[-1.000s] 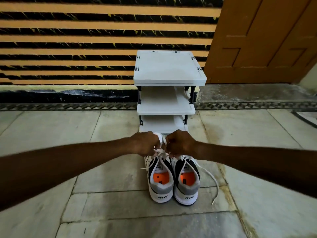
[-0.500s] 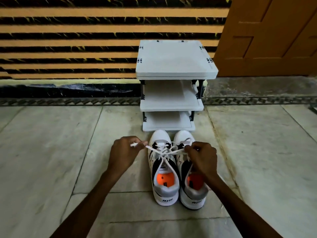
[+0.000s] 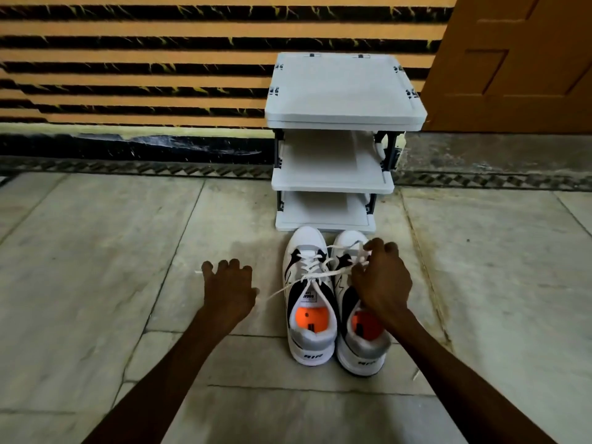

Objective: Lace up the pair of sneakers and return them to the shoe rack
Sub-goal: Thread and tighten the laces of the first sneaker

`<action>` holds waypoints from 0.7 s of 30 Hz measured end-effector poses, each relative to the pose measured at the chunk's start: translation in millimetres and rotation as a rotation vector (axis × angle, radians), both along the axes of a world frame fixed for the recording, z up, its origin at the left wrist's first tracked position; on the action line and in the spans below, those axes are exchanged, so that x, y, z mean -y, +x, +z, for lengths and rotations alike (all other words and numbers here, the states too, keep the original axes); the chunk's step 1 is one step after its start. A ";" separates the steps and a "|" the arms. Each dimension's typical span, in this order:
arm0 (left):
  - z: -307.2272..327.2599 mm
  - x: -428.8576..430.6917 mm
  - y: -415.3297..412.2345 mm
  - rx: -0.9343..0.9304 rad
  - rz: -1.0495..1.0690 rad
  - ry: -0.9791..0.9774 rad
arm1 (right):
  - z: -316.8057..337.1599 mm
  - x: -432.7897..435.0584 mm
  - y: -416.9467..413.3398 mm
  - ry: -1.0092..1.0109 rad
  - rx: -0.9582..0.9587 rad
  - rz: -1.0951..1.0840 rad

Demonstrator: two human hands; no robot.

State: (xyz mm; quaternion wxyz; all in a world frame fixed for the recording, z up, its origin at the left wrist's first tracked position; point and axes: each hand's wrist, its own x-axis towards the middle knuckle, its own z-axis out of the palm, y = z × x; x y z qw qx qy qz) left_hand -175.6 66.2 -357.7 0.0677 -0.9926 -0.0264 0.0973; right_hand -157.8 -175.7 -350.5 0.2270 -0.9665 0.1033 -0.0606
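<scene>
Two white sneakers with black marks and orange insoles stand side by side on the floor, toes toward the shoe rack (image 3: 346, 91). The left sneaker (image 3: 312, 341) has a white lace (image 3: 307, 278) stretched straight across it. My left hand (image 3: 229, 288) is low beside that sneaker, fingers curled down, with one lace end at its thumb. My right hand (image 3: 382, 280) hovers over the right sneaker (image 3: 363, 350), fingers pinched on the lace's other part near the eyelets. That hand hides the right sneaker's tongue.
The white three-shelf rack stands against a wall of orange and black stripes (image 3: 144, 75). A brown wooden door (image 3: 519, 59) is at the right. A raised dark kerb (image 3: 128, 149) runs along the wall's foot. Pale stone floor tiles (image 3: 96, 267) lie all around.
My left hand has dropped down and left, drawing the lace out sideways. My right hand has shifted up over the right sneaker. The view has swung left, so the rack sits further right.
</scene>
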 end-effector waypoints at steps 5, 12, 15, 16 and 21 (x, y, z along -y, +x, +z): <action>0.3 19.9 6.0 0.041 -0.044 -0.722 | 12.7 -28.4 -0.7 -0.046 -0.040 0.279; -11.9 48.2 19.8 -0.053 0.036 -0.838 | 6.0 -44.2 0.9 -0.182 -0.195 0.389; -16.1 42.5 17.9 -0.024 0.026 -0.904 | 6.3 -43.6 4.6 -0.149 -0.187 0.366; -17.7 41.4 16.9 -0.028 0.023 -0.913 | 4.8 -43.4 4.5 -0.156 -0.184 0.368; -18.8 45.3 12.6 -0.043 0.012 -0.904 | 1.9 -37.3 3.7 -0.164 -0.150 0.377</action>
